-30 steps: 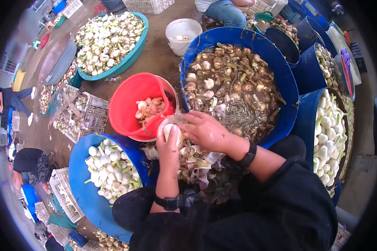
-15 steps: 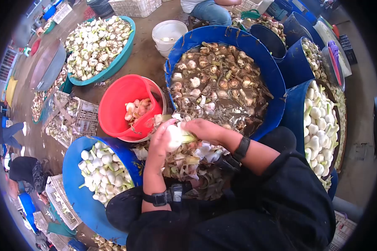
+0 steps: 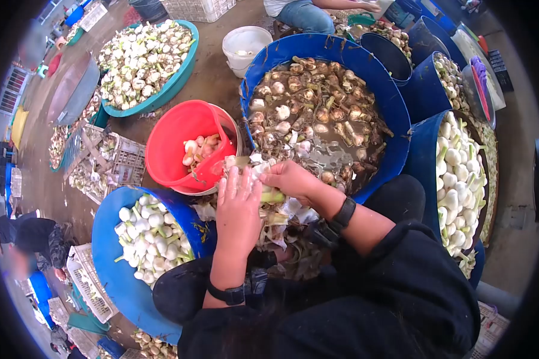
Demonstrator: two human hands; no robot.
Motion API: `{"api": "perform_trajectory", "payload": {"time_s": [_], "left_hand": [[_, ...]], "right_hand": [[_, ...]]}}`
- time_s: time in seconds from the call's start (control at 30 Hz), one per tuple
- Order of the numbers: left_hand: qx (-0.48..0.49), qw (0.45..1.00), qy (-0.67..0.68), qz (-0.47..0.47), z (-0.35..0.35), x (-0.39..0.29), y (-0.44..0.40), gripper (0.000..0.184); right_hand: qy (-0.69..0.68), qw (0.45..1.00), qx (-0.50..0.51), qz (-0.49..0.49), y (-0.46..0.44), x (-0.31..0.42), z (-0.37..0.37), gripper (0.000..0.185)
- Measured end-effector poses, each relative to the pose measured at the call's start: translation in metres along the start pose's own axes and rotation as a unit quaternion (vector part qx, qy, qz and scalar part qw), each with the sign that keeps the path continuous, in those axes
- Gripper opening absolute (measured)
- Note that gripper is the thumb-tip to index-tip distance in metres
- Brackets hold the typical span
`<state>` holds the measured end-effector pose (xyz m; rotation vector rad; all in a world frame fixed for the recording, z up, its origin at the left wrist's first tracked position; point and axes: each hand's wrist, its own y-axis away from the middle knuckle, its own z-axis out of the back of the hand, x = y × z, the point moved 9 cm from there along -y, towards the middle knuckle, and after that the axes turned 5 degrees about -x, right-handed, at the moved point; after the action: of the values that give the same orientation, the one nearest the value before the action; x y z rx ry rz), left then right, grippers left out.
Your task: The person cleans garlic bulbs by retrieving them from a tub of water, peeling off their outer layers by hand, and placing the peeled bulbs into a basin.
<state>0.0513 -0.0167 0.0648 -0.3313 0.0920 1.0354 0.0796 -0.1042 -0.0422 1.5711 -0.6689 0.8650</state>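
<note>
My left hand [image 3: 239, 200] turns its back to me, fingers stretched upward and close together over a garlic bulb. That bulb is mostly hidden; its pale green stalk [image 3: 273, 195] shows to the right of the hand. Close beside it, my right hand [image 3: 290, 179] has thumb and fingers pinched together at whitish bits; what they hold is unclear. Loose garlic peel [image 3: 293, 215] lies heaped below both hands. Just beyond them stands a blue tub [image 3: 404, 140] of muddy water with unpeeled garlic bulbs [image 3: 323, 113] in it.
A red bucket [image 3: 161, 140] with pinkish pieces inside stands left of the hands. Clean white garlic fills a tilted blue tub [image 3: 111, 251] at left and another [image 3: 425, 140] at right. Farther off are a white bucket [image 3: 236, 45], a green basin [image 3: 188, 66] and a seated person [image 3: 308, 18].
My left hand has turned so its back faces up, now covering the white bulb that was visible in it. My right hand has shifted slightly right. The view has moved a little.
</note>
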Motion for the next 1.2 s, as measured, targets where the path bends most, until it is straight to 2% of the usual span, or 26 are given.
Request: {"api": "perform_trajectory", "payload": {"time_s": [0.1, 0.17, 0.2, 0.23, 0.3, 0.33, 0.37, 0.43, 0.5, 0.53, 0.57, 0.6, 0.63, 0.7, 0.73, 0.77, 0.8, 0.83, 0.87, 0.9, 0.93, 0.97, 1.03, 1.07, 1.13, 1.2], "left_hand": [[-0.028, 0.998, 0.052, -0.015, -0.006, 0.000, 0.006, 0.038], [-0.050, 0.998, 0.040, -0.008, -0.003, -0.003, 0.004, 0.036], [-0.128, 0.968, 0.190, 0.106, -0.003, 0.016, 0.009, 0.033], [-0.202, 0.896, 0.331, 0.216, -0.012, 0.039, 0.020, 0.029], [-0.257, 0.861, 0.386, 0.212, -0.019, 0.052, 0.025, 0.021], [-0.249, 0.698, 0.570, 0.354, -0.045, 0.076, 0.036, 0.023], [-0.222, 0.479, 0.710, 0.466, -0.075, 0.082, 0.046, 0.027], [-0.233, 0.349, 0.767, 0.486, -0.080, 0.097, 0.051, 0.032], [-0.230, 0.281, 0.764, 0.534, -0.081, 0.105, 0.059, 0.034], [-0.235, 0.282, 0.760, 0.536, -0.085, 0.115, 0.067, 0.034], [-0.197, 0.238, 0.801, 0.512, -0.099, 0.118, 0.070, 0.033], [-0.156, 0.194, 0.839, 0.484, -0.105, 0.116, 0.068, 0.032], [-0.156, 0.197, 0.838, 0.485, -0.098, 0.116, 0.067, 0.032], [-0.228, 0.198, 0.785, 0.541, -0.084, 0.126, 0.078, 0.032], [-0.252, 0.194, 0.764, 0.561, -0.082, 0.138, 0.090, 0.032], [-0.282, 0.186, 0.766, 0.547, -0.079, 0.152, 0.101, 0.033], [-0.318, 0.234, 0.792, 0.466, -0.060, 0.170, 0.103, 0.029], [-0.397, 0.391, 0.706, 0.436, -0.071, 0.238, 0.149, 0.028], [-0.483, 0.494, 0.606, 0.394, -0.018, 0.241, 0.167, 0.029], [-0.506, 0.660, 0.446, 0.331, 0.031, 0.244, 0.186, 0.033], [-0.422, 0.674, 0.457, 0.399, 0.065, 0.242, 0.188, 0.032], [-0.605, 0.536, 0.424, 0.409, 0.092, 0.233, 0.213, 0.028], [-0.632, 0.569, 0.347, 0.395, 0.113, 0.213, 0.199, 0.025], [-0.659, 0.597, 0.261, 0.375, 0.125, 0.199, 0.196, 0.021], [-0.552, 0.624, 0.396, 0.385, 0.085, 0.186, 0.139, 0.015], [-0.494, 0.561, 0.494, 0.444, 0.037, 0.166, 0.099, 0.013]], "right_hand": [[-0.024, 0.999, -0.016, -0.026, 0.006, -0.002, 0.002, 0.019], [-0.201, 0.977, 0.023, -0.069, 0.009, -0.004, -0.006, 0.020], [-0.278, 0.956, 0.026, -0.094, 0.015, -0.007, -0.007, 0.022], [-0.275, 0.956, 0.029, -0.096, 0.020, -0.006, -0.010, 0.022], [-0.325, 0.945, 0.021, 0.020, 0.030, 0.012, -0.010, 0.026], [-0.292, 0.953, 0.015, 0.080, 0.046, 0.020, -0.013, 0.027], [0.114, 0.973, 0.003, 0.201, 0.068, 0.043, -0.005, 0.026], [0.166, 0.956, 0.018, 0.243, 0.088, 0.035, -0.001, 0.024], [-0.031, 0.994, 0.008, 0.109, 0.089, 0.020, 0.032, 0.027], [-0.154, 0.973, -0.044, 0.167, 0.095, 0.049, 0.041, 0.028], [-0.276, 0.930, -0.098, 0.220, 0.102, 0.077, 0.054, 0.030], [-0.286, 0.914, -0.094, 0.272, 0.108, 0.098, 0.059, 0.037], [-0.293, 0.895, -0.090, 0.324, 0.111, 0.115, 0.068, 0.045], [-0.418, 0.822, 0.091, 0.376, 0.105, 0.129, 0.067, 0.044], [-0.489, 0.812, 0.112, 0.297, 0.090, 0.114, 0.068, 0.042], [-0.502, 0.836, -0.031, 0.217, 0.073, 0.095, 0.068, 0.041], [-0.305, 0.914, 0.026, 0.268, 0.073, 0.106, 0.035, 0.036], [0.152, 0.957, 0.043, 0.242, 0.054, 0.080, 0.018, 0.031], [0.203, 0.824, 0.170, 0.501, 0.068, 0.075, -0.023, 0.025], [0.413, 0.866, 0.184, 0.216, 0.056, 0.051, -0.038, 0.024], [0.421, 0.857, 0.189, 0.228, 0.045, 0.051, -0.036, 0.032], [0.369, 0.884, 0.121, 0.260, 0.018, 0.059, -0.014, 0.031], [0.287, 0.916, -0.081, 0.268, -0.045, 0.065, 0.056, 0.024], [0.361, 0.893, -0.146, 0.226, -0.080, 0.050, 0.090, 0.025], [0.487, 0.856, -0.126, 0.118, -0.131, 0.014, 0.131, 0.032], [0.593, 0.801, -0.067, 0.045, -0.184, -0.076, 0.159, 0.059]]}}
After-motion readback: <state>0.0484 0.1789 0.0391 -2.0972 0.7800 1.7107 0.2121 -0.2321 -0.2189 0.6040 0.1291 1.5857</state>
